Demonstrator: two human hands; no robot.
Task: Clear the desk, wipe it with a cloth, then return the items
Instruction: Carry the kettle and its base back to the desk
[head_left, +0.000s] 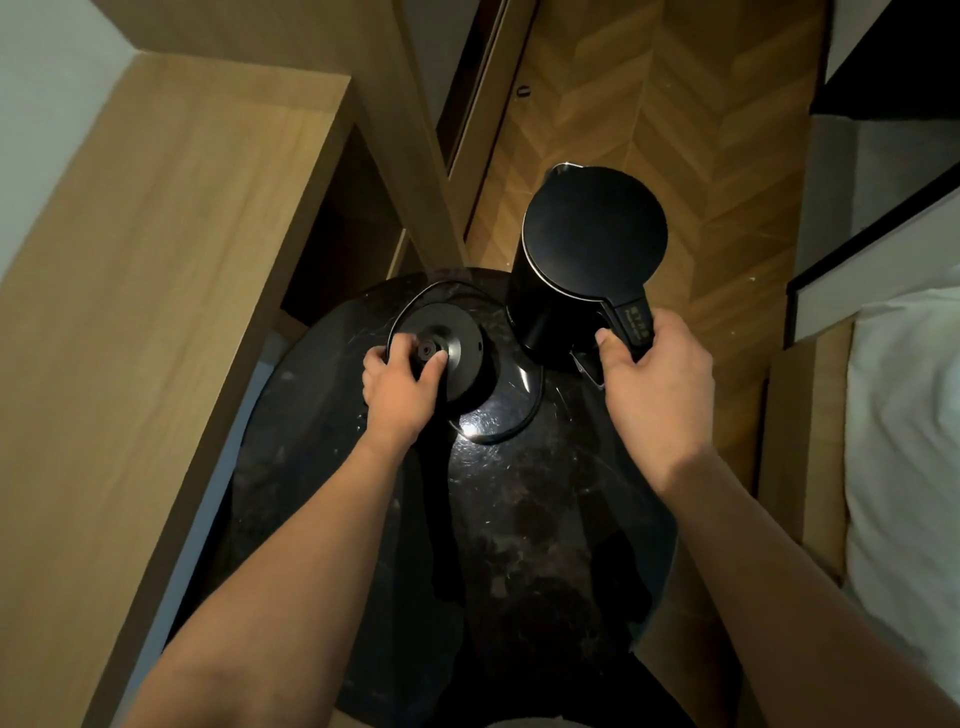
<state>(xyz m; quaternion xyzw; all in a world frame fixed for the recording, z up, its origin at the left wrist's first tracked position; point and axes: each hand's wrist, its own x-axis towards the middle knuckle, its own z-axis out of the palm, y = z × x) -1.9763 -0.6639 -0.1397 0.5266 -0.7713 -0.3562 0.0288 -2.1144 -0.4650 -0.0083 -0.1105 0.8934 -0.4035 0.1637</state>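
A black electric kettle (587, 260) with its lid shut is held over the far right edge of the round dark marble table (519, 519). My right hand (654, 379) grips its handle. The kettle's round black base (441, 353) lies on the table's far left part, its black cord looping around it. My left hand (400, 389) grips the base's near edge, thumb close to the centre connector. I cannot tell whether the kettle touches the table.
A long light wooden desk (156, 312) runs along the left wall, with a dark opening under its far end. Herringbone wood floor (675, 130) lies beyond the table. A bed with white linen (904, 441) stands at the right.
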